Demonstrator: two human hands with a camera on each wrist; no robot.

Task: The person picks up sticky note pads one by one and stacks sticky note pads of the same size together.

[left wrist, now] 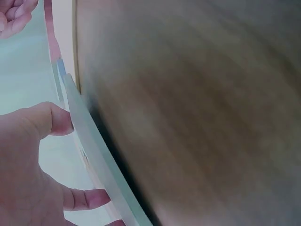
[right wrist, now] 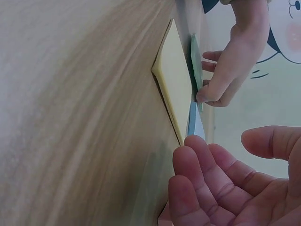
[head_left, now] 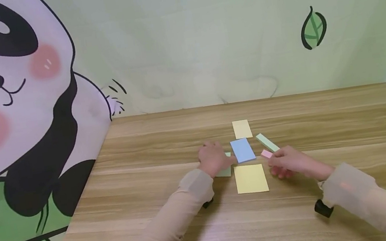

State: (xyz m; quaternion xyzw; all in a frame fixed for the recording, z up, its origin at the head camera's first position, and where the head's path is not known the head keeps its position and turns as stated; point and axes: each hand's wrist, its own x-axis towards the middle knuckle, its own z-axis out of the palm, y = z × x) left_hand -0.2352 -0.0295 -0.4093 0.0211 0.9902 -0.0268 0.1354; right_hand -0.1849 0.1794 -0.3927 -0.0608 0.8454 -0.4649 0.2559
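In the head view my left hand point(head_left: 214, 159) is over a green sticky-note pad point(head_left: 225, 172). Close up in the left wrist view, the thumb and fingertips, spread apart, rest on that pad's upper side. A blue pad point(head_left: 243, 150) lies right of this hand, and a larger yellow pad point(head_left: 251, 179) is nearer me. My right hand point(head_left: 289, 161) hovers low by a small pink strip point(head_left: 266, 154) and a long pale green strip point(head_left: 267, 142). Its thumb stands apart from the loosely bent fingers in the right wrist view, with nothing between them. Those fingers partly hide the pink strip.
Beyond the blue pad lies a pale yellow pad point(head_left: 242, 129). Everything sits on a wood-grain table point(head_left: 144, 144). Behind its far edge hangs a pale green backdrop point(head_left: 183, 55) with a printed panda point(head_left: 20, 92) at the left.
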